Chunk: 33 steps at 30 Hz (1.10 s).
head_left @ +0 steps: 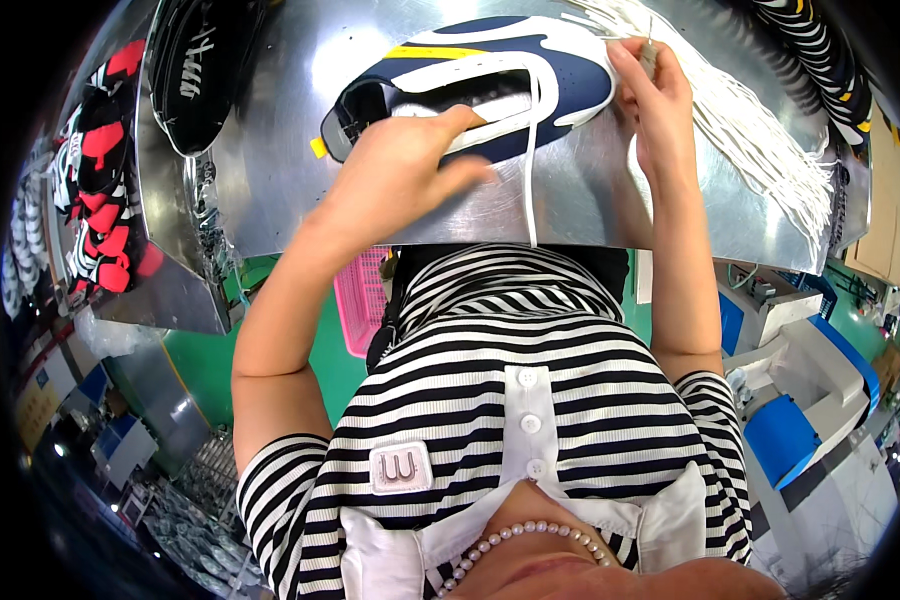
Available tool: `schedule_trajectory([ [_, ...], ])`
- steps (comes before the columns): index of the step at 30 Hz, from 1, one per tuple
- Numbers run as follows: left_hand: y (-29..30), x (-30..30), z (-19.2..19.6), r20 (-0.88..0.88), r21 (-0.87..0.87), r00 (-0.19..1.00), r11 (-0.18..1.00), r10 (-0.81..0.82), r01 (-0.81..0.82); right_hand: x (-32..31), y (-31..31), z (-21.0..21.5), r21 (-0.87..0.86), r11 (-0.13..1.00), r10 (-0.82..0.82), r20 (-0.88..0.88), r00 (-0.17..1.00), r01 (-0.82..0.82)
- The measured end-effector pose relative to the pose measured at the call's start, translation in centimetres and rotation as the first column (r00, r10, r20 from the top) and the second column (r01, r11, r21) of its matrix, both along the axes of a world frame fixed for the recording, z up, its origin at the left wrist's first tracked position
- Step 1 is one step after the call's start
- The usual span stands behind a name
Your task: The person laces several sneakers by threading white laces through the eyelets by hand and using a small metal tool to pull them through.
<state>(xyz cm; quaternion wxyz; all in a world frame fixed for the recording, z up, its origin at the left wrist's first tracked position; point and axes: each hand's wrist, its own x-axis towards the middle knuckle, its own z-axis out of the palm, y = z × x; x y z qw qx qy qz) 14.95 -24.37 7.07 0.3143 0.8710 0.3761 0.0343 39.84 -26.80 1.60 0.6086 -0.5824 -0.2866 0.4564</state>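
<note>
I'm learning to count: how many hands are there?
2: the left hand over the navy-and-white shoe upper, the right hand beside its toe.

A person's bare left hand (pixel 395 165) reaches over the shoe (pixel 568 90), thumb (pixel 468 174) spread from the fingers (pixel 458 119). Beside the shoe's toe, the right hand (pixel 660 100) curls in a pinch, its forearm (pixel 682 245) reaching forward from a bent elbow (pixel 692 362).

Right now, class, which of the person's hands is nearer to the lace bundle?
Right. The right hand is at the left edge of the lace bundle; the left hand is farther off, at the opening of the shoe.
</note>
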Motion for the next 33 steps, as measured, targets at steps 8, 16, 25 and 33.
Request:
schedule_trajectory([
  [8, -1.3, 1.2, -0.3, 0.226, 0.312, 0.970, 0.936, 0.090, -0.160, -3.8, -4.5, -0.5, -0.181, 0.867, 0.487, 0.111, 0.866, -0.465],
  [16, 1.8, -0.3, 4.4, 0.509, 0.128, 0.819, 0.918, 0.263, -0.375, 2.6, -16.2, 0.5, -0.455, 0.596, 0.803, 0.319, 0.504, -0.662],
  [25, -0.5, 1.2, 0.5, -0.071, 0.072, 0.995, 0.995, 0.076, -0.071, -1.1, -6.1, 2.6, 0.000, 0.936, 0.336, 0.304, 0.892, -0.352],
  [33, 0.3, 4.4, 1.5, -0.082, 0.236, 0.997, 0.972, 0.006, 0.014, -2.6, 0.4, 1.2, 0.152, 0.942, 0.284, 0.122, 0.951, -0.301],
])
